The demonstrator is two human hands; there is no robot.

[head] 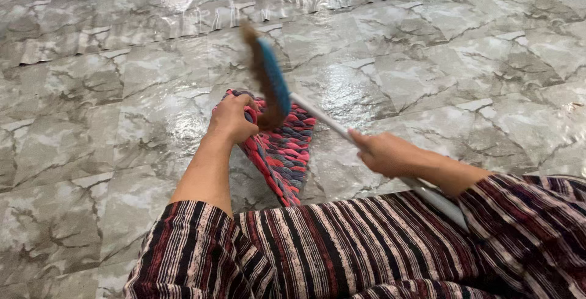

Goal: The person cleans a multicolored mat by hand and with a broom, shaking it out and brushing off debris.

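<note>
Glossy marble floor (122, 91); my left hand (231, 118) grips the woven mat (285, 152), right hand (383, 152) clasps the broom (271, 82) above it; mat could slip.

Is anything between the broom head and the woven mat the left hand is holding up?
Nothing visible. The left hand grips the mat by its top edge, and the blurred broom head, held by its handle in the right hand, is right against it.
</note>
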